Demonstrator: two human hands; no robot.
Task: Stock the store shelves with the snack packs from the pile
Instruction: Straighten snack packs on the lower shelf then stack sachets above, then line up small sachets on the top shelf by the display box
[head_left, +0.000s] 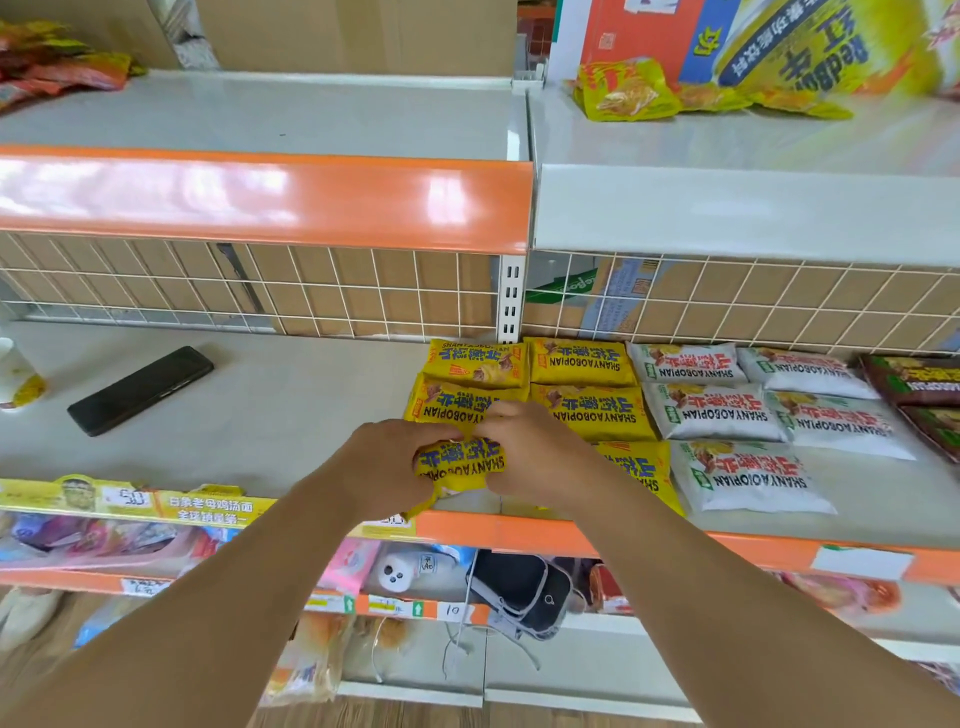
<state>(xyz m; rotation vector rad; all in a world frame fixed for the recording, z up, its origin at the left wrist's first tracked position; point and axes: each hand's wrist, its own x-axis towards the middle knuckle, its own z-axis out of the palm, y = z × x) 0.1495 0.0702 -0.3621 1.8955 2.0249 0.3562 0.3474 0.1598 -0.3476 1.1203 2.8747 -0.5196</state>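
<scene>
A phone (140, 389) lies flat on the shelf (291, 395), well left of the held pack (460, 465). The left hand (387, 467) grips that yellow pack's left end, fingers curled round it, at the shelf's front edge. The right hand (524, 452) pinches its right end. Just behind and right of the pack lie yellow packs (582, 361) in rows, then white packs (717, 410), then brown packs (919, 382). Above and right of it sits the pile (623, 91).

Both bare forearms reach forward and converge. The left hand (384, 467) and right hand (535, 452) meet, and a yellow pack (460, 466) is pinched between their curled fingers (501, 415).
</scene>
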